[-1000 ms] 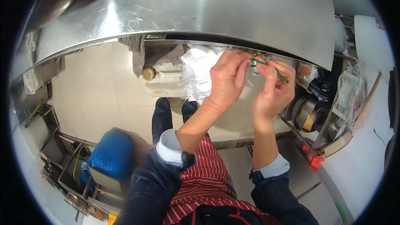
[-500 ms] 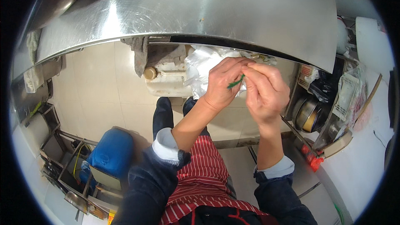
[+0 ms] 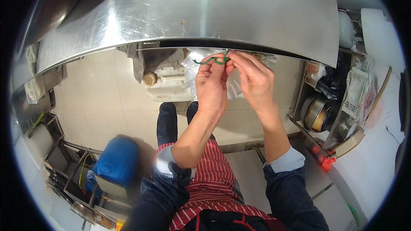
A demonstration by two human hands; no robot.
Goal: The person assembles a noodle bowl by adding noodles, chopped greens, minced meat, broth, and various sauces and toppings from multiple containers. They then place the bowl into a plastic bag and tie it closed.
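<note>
A thin green cord (image 3: pixel 207 61) runs looped between my hands, close to the front edge of the steel counter. My left hand (image 3: pixel 212 90) pinches it between thumb and fingers, and one loose end sticks out to the left. Touching the left fingertips, my right hand (image 3: pixel 257 79) grips the cord from the other side, its fingertips pressed together. Below and behind my hands, a crumpled whitish plastic bag (image 3: pixel 189 67) is partly hidden by them. Whether the cord passes round anything else cannot be seen.
The steel counter (image 3: pixel 171 13) spans the far side. A white jerrycan (image 3: pixel 169 86) stands beneath its edge, with a grey cloth (image 3: pixel 138 64) hanging nearby. A blue plastic drum (image 3: pixel 116 160) is at lower left. On the right, a rack holds metal pots (image 3: pixel 314 113); a red bag (image 3: pixel 327 163) lies beside it.
Both hands have shifted left and slightly toward the counter. My left hand has turned, thumb side now showing, and more of the green cord is visible, looped at the fingertips.
</note>
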